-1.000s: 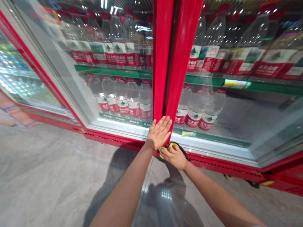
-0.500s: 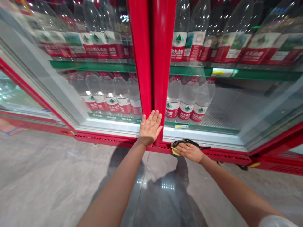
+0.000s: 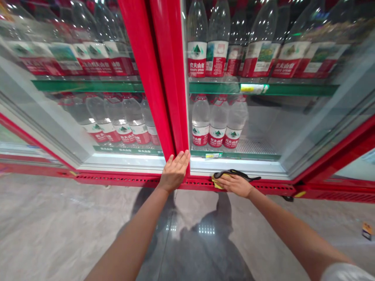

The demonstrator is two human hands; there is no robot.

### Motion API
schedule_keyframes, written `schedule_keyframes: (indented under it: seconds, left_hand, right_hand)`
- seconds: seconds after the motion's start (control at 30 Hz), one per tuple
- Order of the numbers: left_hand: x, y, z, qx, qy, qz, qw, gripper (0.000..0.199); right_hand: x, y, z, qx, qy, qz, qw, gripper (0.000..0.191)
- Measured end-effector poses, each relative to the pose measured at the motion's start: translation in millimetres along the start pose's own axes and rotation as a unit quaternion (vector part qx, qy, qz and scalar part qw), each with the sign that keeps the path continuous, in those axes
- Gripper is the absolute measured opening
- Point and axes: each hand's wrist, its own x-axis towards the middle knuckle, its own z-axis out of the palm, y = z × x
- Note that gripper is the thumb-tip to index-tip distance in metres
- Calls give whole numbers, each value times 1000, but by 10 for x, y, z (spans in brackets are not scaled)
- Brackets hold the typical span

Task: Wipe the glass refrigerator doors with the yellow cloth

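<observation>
My left hand point(image 3: 175, 170) lies flat on the red door frames point(image 3: 167, 97) near their bottom, at the seam where the two glass doors meet. Its fingers point upward and hold nothing. To the right, my right hand point(image 3: 238, 185) presses a cloth point(image 3: 217, 182), yellow on one side and dark on the other, against the red bottom rail point(image 3: 202, 183) of the drinks fridge. A dark fold of the cloth sticks out above my knuckles. The rail has a row of small holes. Part of the cloth is hidden under my palm.
Behind the glass, water bottles point(image 3: 217, 134) with red and white labels stand on two shelf levels. A green shelf edge point(image 3: 299, 89) carries a price tag point(image 3: 254, 88). Grey tiled floor point(image 3: 73, 226) runs below. A small box point(image 3: 367, 231) lies at the far right.
The view has swung right, so the fridge appears further left. My right hand and the cloth have slid right along the rail. My left hand sits slightly lower on the door frames.
</observation>
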Motion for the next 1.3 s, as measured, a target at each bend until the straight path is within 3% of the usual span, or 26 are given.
schedule_keyframes:
  seconds: [0.07,0.13,0.2,0.27,0.33,0.5,0.57,0.63,0.77,0.87,1.03,1.17,1.3]
  left_hand:
    - [-78,64,45,-16,-64,28,997,61]
    - [-129,160,111,-36,-118,76,989,61]
    - [-153,279,197,-55,-145,127,980,62]
    - [-160,399,288,-68,-148,159,974,62]
    - [-163,493,367,-78,-149,175,970,62]
    - [-182,573,489,-113,-183,180,960,65]
    - [-182,596,536,-124,-190,183,957,66]
    - [-165,653,603,-135,-187,197,953,65]
    - [-78,857,775,-150,-155,234,948,62]
    - [-1,981,871,-151,-128,235,952,64]
    - [68,1013,914,-162,-102,224,956,71]
    - [71,1014,950,-165,-76,223,958,72]
    - [86,1092,1029,-166,-63,227,958,74]
  right_hand:
    - [2,-16,-6,1,-9,16,1000,50]
    - [212,-98,40,-8,-12,14,1000,45]
    - [450,-171,98,-17,-13,5,1000,39]
    - [521,-169,118,-22,-18,3,1000,37]
    - [324,-82,65,-22,-23,11,999,40]
    - [-727,230,-257,0,-32,64,997,54]
    - [-918,269,-325,5,-37,89,995,58]
    - [-862,239,-311,-4,-42,97,994,59]
    - [-464,166,-172,-35,-54,59,996,52]
    - [-470,256,-183,-45,-67,48,996,45]
    - [-1199,492,-470,-39,-91,110,989,47]
    - [-1794,499,-678,3,-108,259,960,50]
    - [-2151,378,-830,-27,-60,416,907,40]
